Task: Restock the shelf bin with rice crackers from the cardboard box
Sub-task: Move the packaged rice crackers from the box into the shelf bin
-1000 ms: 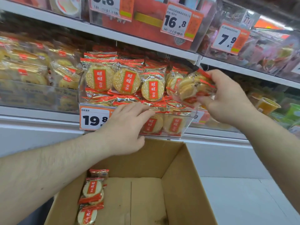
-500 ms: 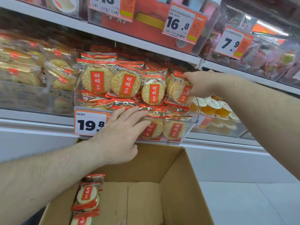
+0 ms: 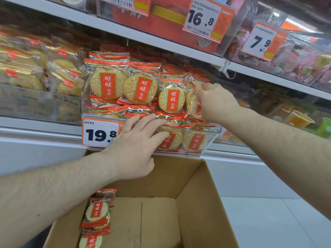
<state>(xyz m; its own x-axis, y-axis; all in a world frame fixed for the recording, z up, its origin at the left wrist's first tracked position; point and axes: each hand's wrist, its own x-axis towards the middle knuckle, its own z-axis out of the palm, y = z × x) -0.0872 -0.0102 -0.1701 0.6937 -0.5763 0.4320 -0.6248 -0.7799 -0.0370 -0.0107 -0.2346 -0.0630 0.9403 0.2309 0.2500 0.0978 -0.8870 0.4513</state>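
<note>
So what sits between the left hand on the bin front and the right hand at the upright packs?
In the head view, between the left hand and right hand lie flat rice cracker packs under one upright pack, inside the clear bin.

Left hand (image 3: 136, 140) flat, fingers straight and forward; right hand (image 3: 214, 101) raised, fingertips pinched together.

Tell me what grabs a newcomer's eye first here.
The clear shelf bin at centre, crammed with red-and-gold rice cracker packs, draws the eye first. The right hand pinches a pack at the bin's right end, and the left hand rests on its front. Below, the cardboard box holds a few packs.
</note>
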